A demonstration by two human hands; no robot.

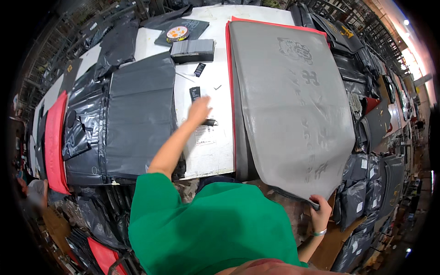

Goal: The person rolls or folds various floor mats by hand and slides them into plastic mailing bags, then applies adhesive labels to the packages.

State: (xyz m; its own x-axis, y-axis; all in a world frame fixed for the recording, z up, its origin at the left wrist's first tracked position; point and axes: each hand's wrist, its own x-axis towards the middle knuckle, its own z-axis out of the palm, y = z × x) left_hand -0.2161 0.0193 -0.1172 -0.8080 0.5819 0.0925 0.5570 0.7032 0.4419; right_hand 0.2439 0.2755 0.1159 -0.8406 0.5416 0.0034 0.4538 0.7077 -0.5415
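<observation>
You see grey mailer bags (293, 101) stacked right of the white table (215, 156); a white label (205, 135) lies on it.

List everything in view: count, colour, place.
table: one, white, centre
grey mailer bag stack: one, grey on red, table right
dark bag stack: one, charcoal, table left
red bag stack: one, red, far left
card stack: one, grey, table top
round tin: one, orange-white, top
small black items: two, black, table centre
left hand: blurred, reaching over table centre
right hand: grip on grey bag's near corner
</observation>
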